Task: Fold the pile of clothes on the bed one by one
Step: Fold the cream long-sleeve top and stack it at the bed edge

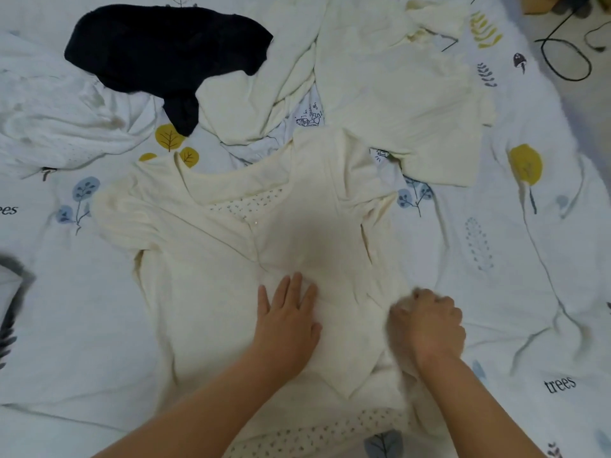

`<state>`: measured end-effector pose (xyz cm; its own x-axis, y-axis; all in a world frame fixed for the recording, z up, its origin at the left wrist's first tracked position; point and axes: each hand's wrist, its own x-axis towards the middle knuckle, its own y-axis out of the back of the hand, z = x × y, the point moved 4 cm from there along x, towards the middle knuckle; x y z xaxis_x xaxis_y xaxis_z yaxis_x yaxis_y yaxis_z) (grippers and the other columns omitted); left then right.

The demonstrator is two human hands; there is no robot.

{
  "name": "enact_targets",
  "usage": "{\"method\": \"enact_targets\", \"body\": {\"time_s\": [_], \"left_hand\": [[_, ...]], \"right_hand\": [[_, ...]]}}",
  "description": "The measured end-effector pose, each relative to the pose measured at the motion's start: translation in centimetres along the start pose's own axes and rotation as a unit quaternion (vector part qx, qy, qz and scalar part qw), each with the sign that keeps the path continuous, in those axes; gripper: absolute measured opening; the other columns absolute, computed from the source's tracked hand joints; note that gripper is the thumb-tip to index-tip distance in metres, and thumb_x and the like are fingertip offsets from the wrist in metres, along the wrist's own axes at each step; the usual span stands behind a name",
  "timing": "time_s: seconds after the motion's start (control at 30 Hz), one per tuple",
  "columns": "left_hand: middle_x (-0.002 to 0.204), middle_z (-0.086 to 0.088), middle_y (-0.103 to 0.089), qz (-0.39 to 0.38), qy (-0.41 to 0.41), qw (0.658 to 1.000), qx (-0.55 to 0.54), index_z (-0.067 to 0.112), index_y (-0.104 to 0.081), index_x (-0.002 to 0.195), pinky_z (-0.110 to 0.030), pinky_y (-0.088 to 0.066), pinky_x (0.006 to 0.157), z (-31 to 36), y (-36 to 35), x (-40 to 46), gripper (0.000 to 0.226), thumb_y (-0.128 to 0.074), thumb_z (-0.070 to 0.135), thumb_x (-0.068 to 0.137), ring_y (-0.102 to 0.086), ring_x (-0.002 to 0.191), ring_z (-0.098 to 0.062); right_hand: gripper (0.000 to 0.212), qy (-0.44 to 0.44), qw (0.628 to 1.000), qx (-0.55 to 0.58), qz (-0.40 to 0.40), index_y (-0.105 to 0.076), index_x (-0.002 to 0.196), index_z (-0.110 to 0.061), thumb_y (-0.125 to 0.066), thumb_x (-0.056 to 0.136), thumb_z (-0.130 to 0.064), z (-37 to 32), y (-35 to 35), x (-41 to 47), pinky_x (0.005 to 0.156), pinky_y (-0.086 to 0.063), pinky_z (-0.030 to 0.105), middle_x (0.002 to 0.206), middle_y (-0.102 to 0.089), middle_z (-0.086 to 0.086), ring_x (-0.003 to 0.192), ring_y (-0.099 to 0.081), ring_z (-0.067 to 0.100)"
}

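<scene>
head | left hand (288, 320) flat on cream top (205, 259) | right hand (428, 325) grips its edge

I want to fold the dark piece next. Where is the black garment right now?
In the head view, the black garment lies crumpled at the upper left of the bed, beyond the cream top under the hands, with a white garment to its lower left.

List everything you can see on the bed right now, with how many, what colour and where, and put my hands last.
Cream top: one, cream, spread flat at centre.
Dark garment: one, black, crumpled at upper left.
Cream garments: a loose heap, count unclear, upper right.
White dotted cloth: one, white, far left.
Bedsheet: one, white with leaf prints, under everything.
Cable: one, black, top right corner.
Left hand: flat on the top.
Right hand: curled, blurred, at the top's right side.
</scene>
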<state>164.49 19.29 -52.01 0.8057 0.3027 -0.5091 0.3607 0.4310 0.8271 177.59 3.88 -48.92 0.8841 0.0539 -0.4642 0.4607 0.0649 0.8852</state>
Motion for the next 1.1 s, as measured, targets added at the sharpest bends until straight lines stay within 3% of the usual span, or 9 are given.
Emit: {"method": "enact_targets", "body": {"time_s": [0.1, 0.23, 0.3, 0.47, 0.57, 0.7, 0.87, 1.0, 1.1], "left_hand": [[0.158, -0.005, 0.004, -0.004, 0.033, 0.999, -0.032, 0.022, -0.008, 0.148, -0.051, 0.004, 0.114, 0.9, 0.6, 0.2, 0.057, -0.03, 0.036, 0.097, 0.003, 0.145, -0.022], [0.151, -0.003, -0.026, -0.002, 0.043, 0.993, -0.107, 0.02, -0.037, 0.136, -0.044, -0.012, 0.114, 2.1, 2.2, 0.6, 0.042, -0.037, 0.029, 0.096, -0.023, 0.138, -0.02], [0.13, -0.002, -0.051, -0.007, 0.073, 0.961, -0.267, 0.018, -0.053, 0.122, -0.033, -0.032, 0.102, 2.9, 3.5, 0.8, 0.03, -0.042, 0.025, 0.095, -0.047, 0.119, -0.02], [0.092, -0.005, -0.071, -0.152, 0.117, 0.625, -0.756, 0.013, -0.061, 0.096, -0.03, -0.05, 0.073, 4.9, 7.2, 1.1, 0.035, -0.035, 0.036, 0.099, -0.066, 0.081, -0.017], [0.077, -0.005, -0.071, -0.211, 0.053, 0.515, -0.829, 0.009, -0.061, 0.089, -0.029, -0.053, 0.066, 4.7, 10.4, 0.7, 0.046, -0.041, 0.05, 0.086, -0.068, 0.069, -0.018], [0.081, -0.007, -0.065, -0.194, 0.038, 0.53, -0.825, 0.004, -0.062, 0.1, -0.028, -0.054, 0.067, 1.8, 12.2, -0.3, 0.03, -0.054, 0.022, 0.077, -0.063, 0.072, -0.017], [0.098, -0.016, -0.067, -0.113, 0.199, 0.506, -0.832, -0.001, -0.061, 0.111, -0.033, -0.057, 0.068, -4.7, 9.1, -1.2, 0.028, -0.044, 0.013, 0.094, -0.067, 0.078, -0.025], [0.086, -0.017, -0.061, 0.021, 0.344, 0.728, -0.593, 0.002, -0.06, 0.089, -0.037, -0.051, 0.069, -9.7, 5.7, -1.9, 0.027, -0.055, 0.029, 0.092, -0.056, 0.072, -0.025], [0.085, -0.011, -0.06, 0.065, 0.364, 0.806, -0.462, 0.001, -0.055, 0.096, -0.037, -0.049, 0.068, -10.3, 4.6, -2.2, 0.047, -0.06, 0.046, 0.084, -0.057, 0.07, -0.025]], "right_hand": [[0.03, 0.049, 0.995, 0.075, -0.039, -0.053, 0.12, -0.009, -0.044, 0.095, -0.024, 0.2, 0.6, 0.7, 0.084, -0.039, 0.035, 0.118, -0.056, 0.018, 0.109, -0.05, 0.033], [0.018, 0.0, 0.972, 0.22, 0.078, -0.051, 0.107, -0.004, -0.045, 0.096, -0.017, 0.7, 5.2, 0.9, 0.069, -0.033, 0.032, 0.096, -0.06, 0.019, 0.089, -0.055, 0.035], [0.017, 0.025, 0.958, 0.253, 0.135, -0.052, 0.103, -0.005, -0.048, 0.096, -0.02, 0.2, 8.2, 0.6, 0.066, -0.031, 0.031, 0.078, -0.053, 0.008, 0.074, -0.048, 0.029], [0.012, 0.166, 0.941, 0.254, 0.149, -0.051, 0.082, -0.016, -0.055, 0.089, -0.024, -4.2, 13.9, -3.1, 0.052, -0.032, 0.029, 0.064, -0.049, -0.008, 0.059, -0.046, 0.012], [0.007, 0.253, 0.938, 0.216, 0.097, -0.053, 0.084, -0.02, -0.056, 0.087, -0.026, -7.6, 14.5, -6.7, 0.061, -0.044, 0.032, 0.069, -0.059, 0.0, 0.068, -0.057, 0.024], [0.01, 0.353, 0.914, 0.201, 0.012, -0.053, 0.098, -0.026, -0.051, 0.091, -0.032, -10.8, 12.2, -10.4, 0.069, -0.043, 0.027, 0.087, -0.061, -0.004, 0.082, -0.058, 0.017], [0.029, 0.399, 0.886, 0.206, -0.117, -0.051, 0.121, -0.029, -0.048, 0.092, -0.03, -11.8, 7.2, -12.1, 0.088, -0.038, 0.022, 0.112, -0.059, -0.01, 0.105, -0.053, 0.011], [0.03, 0.354, 0.909, 0.173, -0.137, -0.052, 0.122, -0.028, -0.048, 0.093, -0.027, -10.7, 4.2, -9.8, 0.095, -0.039, 0.024, 0.118, -0.057, -0.007, 0.111, -0.051, 0.011], [0.032, 0.298, 0.937, 0.163, -0.085, -0.053, 0.122, -0.021, -0.047, 0.091, -0.018, -10.0, 3.2, -6.0, 0.088, -0.041, 0.025, 0.116, -0.059, -0.001, 0.106, -0.053, 0.015]]}}
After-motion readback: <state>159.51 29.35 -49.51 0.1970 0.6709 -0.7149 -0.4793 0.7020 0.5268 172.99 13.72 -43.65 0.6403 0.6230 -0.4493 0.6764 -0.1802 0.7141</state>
